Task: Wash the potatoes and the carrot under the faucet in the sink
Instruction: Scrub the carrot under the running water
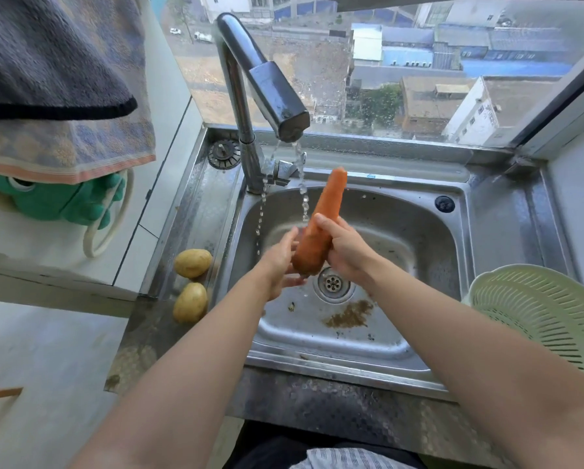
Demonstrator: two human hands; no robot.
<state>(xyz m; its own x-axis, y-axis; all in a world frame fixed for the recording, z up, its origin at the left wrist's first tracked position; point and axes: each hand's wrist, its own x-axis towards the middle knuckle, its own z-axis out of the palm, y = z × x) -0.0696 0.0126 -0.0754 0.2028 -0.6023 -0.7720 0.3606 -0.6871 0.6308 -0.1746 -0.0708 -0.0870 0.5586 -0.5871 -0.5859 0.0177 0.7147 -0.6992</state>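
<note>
pale green colander (537, 319) at right, patterned towel (80, 147) hanging upper left, green frog toy (80, 204) beneath it, window (419, 79) behind

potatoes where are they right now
In the head view, the two tan oval potatoes lie on the steel ledge just left of the stainless sink basin, one nearer the person than the other.

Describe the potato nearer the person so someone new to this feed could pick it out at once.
Start at the steel sink and move to the flat metal ledge along its left side, where two potatoes lie. The nearer potato is the one closer to the bottom of the picture; the other potato lies just beyond it, toward the faucet.
</note>
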